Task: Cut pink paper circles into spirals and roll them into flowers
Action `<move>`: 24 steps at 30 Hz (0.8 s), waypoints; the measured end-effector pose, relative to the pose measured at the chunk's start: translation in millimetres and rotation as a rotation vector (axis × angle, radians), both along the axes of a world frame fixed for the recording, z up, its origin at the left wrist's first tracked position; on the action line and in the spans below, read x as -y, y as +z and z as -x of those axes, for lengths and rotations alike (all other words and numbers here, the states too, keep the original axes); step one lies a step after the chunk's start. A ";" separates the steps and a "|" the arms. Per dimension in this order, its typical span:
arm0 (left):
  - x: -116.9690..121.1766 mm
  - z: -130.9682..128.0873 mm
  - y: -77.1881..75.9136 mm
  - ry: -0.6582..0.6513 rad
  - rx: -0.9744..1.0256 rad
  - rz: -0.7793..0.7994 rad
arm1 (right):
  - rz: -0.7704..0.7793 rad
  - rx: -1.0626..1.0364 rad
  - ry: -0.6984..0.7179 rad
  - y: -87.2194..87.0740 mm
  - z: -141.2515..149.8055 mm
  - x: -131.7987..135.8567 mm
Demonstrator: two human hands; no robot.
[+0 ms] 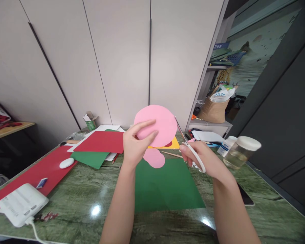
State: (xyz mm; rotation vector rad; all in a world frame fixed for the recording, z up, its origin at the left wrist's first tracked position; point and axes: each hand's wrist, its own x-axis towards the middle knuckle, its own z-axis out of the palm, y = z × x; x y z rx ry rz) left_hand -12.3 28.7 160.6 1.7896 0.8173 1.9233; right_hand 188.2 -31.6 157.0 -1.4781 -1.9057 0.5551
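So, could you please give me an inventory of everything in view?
Large round paper: one, pink, raised at centre
White-handled metal scissors: one pair, white and silver, right of centre
Small round paper cutouts: at least two, pink, overlapping, below centre
Flat paper sheets: several, green, red, yellow, white, centre and left
Smooth oval object: one, white, left
Boxy plastic charger: one, white, lower left
Small open carton: one, green and white, back left
Lidded clear jar: one, white lid, right
Woven basket: one, tan, back right
Marbled tabletop: one, green, below
Tall cabinet doors: several, pale grey, behind
Other clutter: several, mixed colours, partly unclear
Left hand: one, bare, centre
Right hand: one, bare, right
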 end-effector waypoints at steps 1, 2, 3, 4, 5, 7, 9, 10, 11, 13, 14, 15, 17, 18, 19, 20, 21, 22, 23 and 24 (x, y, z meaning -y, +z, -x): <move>-0.1 0.1 -0.1 0.003 -0.006 0.001 | -0.002 0.004 0.002 0.4 0.3 0.2; -0.2 0.1 0.0 0.004 -0.009 0.001 | -0.003 0.007 0.003 0.8 0.5 0.3; -0.3 0.0 0.0 0.005 -0.008 -0.001 | -0.003 0.009 0.004 1.1 0.6 0.5; -0.4 -0.1 0.1 0.004 -0.004 -0.004 | -0.003 0.009 0.005 1.2 0.7 0.7; -0.4 -0.3 0.3 0.002 0.001 -0.008 | -0.003 0.007 0.006 1.2 0.6 0.8; -0.5 -0.6 0.5 -0.005 0.015 -0.013 | 0.001 0.003 0.004 1.1 0.4 0.8; -0.7 -0.7 0.7 -0.011 0.033 -0.022 | 0.007 0.002 0.005 0.7 0.1 0.6; -0.8 -0.7 0.7 -0.014 0.041 -0.027 | 0.008 0.003 0.006 0.5 0.0 0.4; -1.0 -0.7 0.7 -0.016 0.048 -0.032 | 0.010 0.003 0.007 0.4 0.0 0.2; -1.3 -0.7 0.8 -0.017 0.058 -0.038 | 0.013 0.000 0.006 0.2 0.0 -0.2; -1.2 -0.8 0.8 -0.017 0.059 -0.036 | 0.017 -0.004 0.003 0.2 0.1 -0.4; -1.1 -0.9 0.9 -0.015 0.058 -0.031 | 0.020 -0.009 0.000 0.2 0.1 -0.6; -0.4 -1.5 1.2 -0.008 0.052 -0.017 | 0.028 -0.015 -0.005 0.1 0.1 -0.8; 0.1 -1.9 1.4 -0.003 0.046 -0.010 | 0.030 -0.017 -0.006 0.0 -0.1 -0.8; 0.7 -2.3 1.5 0.002 0.040 -0.005 | 0.031 -0.017 -0.006 -0.2 -0.3 -0.7; 1.2 -2.6 1.6 0.007 0.033 -0.002 | 0.029 -0.016 -0.005 -0.3 -0.6 -0.5; 1.6 -3.0 1.7 0.008 0.027 -0.003 | 0.025 -0.016 -0.005 -0.5 -0.9 -0.3; 1.9 -3.2 1.6 0.005 0.021 -0.003 | 0.022 -0.016 -0.004 -0.7 -1.2 -0.2; 2.1 -3.3 1.6 0.000 0.016 -0.004 | 0.017 -0.015 -0.003 -0.9 -1.5 -0.2; 2.0 -3.3 1.4 -0.006 0.010 -0.004 | 0.013 -0.012 -0.003 -1.2 -1.7 -0.3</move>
